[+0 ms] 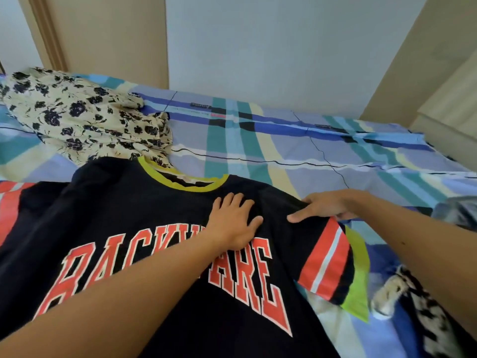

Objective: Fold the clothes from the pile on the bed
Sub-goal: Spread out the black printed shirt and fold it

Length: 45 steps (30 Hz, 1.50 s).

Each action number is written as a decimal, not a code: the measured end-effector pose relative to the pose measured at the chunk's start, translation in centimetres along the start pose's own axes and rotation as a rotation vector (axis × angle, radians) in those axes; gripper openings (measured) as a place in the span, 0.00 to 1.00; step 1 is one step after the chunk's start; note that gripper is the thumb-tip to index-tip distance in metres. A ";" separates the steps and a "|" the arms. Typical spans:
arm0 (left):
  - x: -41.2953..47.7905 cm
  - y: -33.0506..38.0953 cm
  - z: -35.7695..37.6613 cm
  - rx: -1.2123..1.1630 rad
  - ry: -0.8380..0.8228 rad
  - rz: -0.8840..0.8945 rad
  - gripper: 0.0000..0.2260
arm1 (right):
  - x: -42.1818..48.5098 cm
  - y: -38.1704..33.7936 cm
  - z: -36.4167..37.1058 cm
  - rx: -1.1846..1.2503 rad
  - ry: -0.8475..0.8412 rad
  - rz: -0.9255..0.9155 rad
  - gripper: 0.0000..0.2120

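Black jersey (pixel 116 208) lies spread face up on the bed (pixel 284 140), no fold yet made. Our left hand (pixel 233 223) presses flat, fingers splayed, just below its collar (pixel 196 188), and our right hand (pixel 325 206) pinches the shoulder above the striped sleeve (pixel 333 259). Beyond the collar a crumpled floral garment (pixel 77 117) waits, touching the jersey. Another patterned piece (pixel 413 306) lies right of the sleeve and may crowd the fold.

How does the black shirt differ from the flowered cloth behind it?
The shirt lies spread flat; the cloth is crumpled in a heap. The shirt is black with red letters; the cloth is cream with dark flowers. The left hand presses the shirt and the right hand grips it; neither touches the cloth. Both lie on the bed.
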<state>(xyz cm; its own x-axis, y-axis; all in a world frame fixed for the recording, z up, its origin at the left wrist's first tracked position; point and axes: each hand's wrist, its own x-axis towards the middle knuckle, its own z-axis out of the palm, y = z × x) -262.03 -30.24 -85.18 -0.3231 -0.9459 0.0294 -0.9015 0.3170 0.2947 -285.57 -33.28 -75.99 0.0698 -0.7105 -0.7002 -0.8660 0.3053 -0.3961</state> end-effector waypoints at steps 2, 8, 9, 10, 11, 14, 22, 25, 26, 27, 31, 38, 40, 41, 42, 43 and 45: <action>-0.3 -0.4 1.4 0.034 0.017 -0.011 0.30 | -0.9 0.5 0.1 -0.004 -0.091 0.041 0.31; -0.4 -0.4 1.5 0.060 0.025 -0.012 0.37 | -4.5 0.8 -2.0 -0.121 -0.117 0.127 0.17; -0.5 -0.4 1.5 0.065 0.030 -0.010 0.37 | -5.3 0.8 -2.8 -0.140 -0.079 0.137 0.16; -0.6 -0.4 1.6 0.069 0.036 -0.010 0.37 | -6.0 0.8 -3.7 -0.166 -0.042 0.144 0.17; -0.6 -0.4 1.6 0.073 0.042 -0.010 0.36 | -6.6 0.8 -4.6 -0.194 -0.007 0.154 0.17; -0.6 -0.2 1.5 0.094 0.036 -0.016 0.36 | -8.3 1.3 -6.8 -0.263 0.134 0.200 0.23; -0.6 -0.1 1.3 0.107 0.019 -0.025 0.47 | -6.6 3.9 -7.3 0.107 0.587 0.213 0.42; -0.4 -0.1 1.4 0.093 0.021 -0.031 0.51 | -6.1 3.9 -7.5 0.134 0.502 0.297 0.23; -0.4 0.0 1.4 0.089 0.020 -0.028 0.51 | -6.2 3.8 -7.7 0.128 0.467 0.323 0.22; -0.4 0.0 1.4 0.093 0.011 -0.024 0.51 | -6.4 3.7 -7.9 0.123 0.441 0.345 0.21; -0.4 0.5 0.7 0.137 -0.045 -0.062 0.45 | -6.8 3.5 -8.1 0.019 0.464 0.437 0.23; -2.6 9.2 2.7 -0.053 0.069 0.233 0.38 | -5.4 4.1 -7.7 0.023 0.585 0.375 0.27; -3.5 10.0 4.3 0.064 -0.030 0.230 0.39 | -5.2 4.1 -7.4 0.023 0.615 0.332 0.28; -3.5 9.9 4.7 0.090 -0.031 0.206 0.39 | -5.2 3.9 -7.3 0.023 0.625 0.317 0.28; -3.4 9.9 4.8 0.097 -0.027 0.189 0.39 | -5.3 3.8 -7.2 0.033 0.627 0.306 0.28; -3.3 10.0 4.7 0.097 -0.031 0.186 0.40 | -5.3 3.6 -7.2 0.062 0.617 0.289 0.27; -3.3 10.2 4.5 0.106 -0.053 0.183 0.40 | -5.9 2.3 -7.0 0.147 0.559 0.237 0.20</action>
<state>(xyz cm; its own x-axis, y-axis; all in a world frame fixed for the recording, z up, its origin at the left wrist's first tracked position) -271.43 -23.59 -86.60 -0.4959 -0.8681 0.0223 -0.8509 0.4909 0.1870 -291.42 -32.84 -68.62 -0.4199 -0.8249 -0.3785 -0.7460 0.5512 -0.3737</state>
